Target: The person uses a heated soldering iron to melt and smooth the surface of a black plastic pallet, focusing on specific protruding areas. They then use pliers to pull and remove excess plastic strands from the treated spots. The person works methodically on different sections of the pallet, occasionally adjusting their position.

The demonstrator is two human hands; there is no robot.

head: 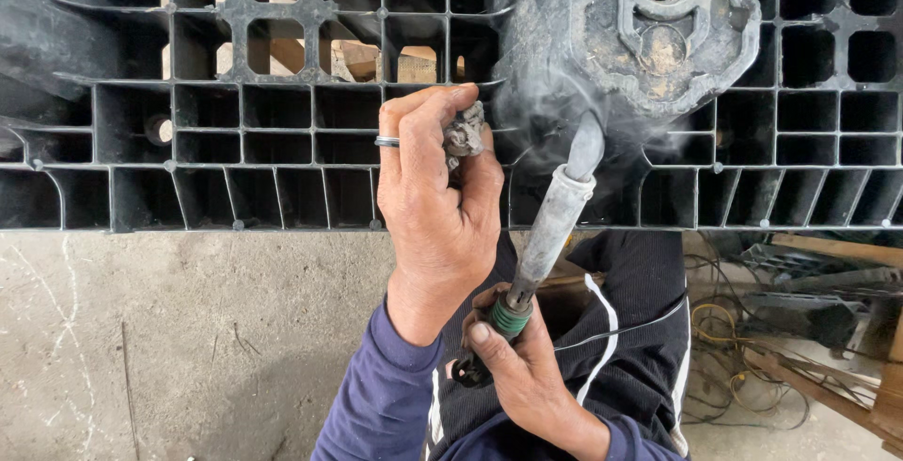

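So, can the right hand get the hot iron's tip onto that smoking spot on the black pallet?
Probably yes. The right hand holds the iron with its tip already in the smoke at the pallet. The left hand, pinching a grey scrap, sits beside it, not across.

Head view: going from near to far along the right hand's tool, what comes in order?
Right hand gripping the handle, green band on the soldering iron, its grey barrel, the bent tip in smoke, then the black plastic pallet with its moulded grey block.
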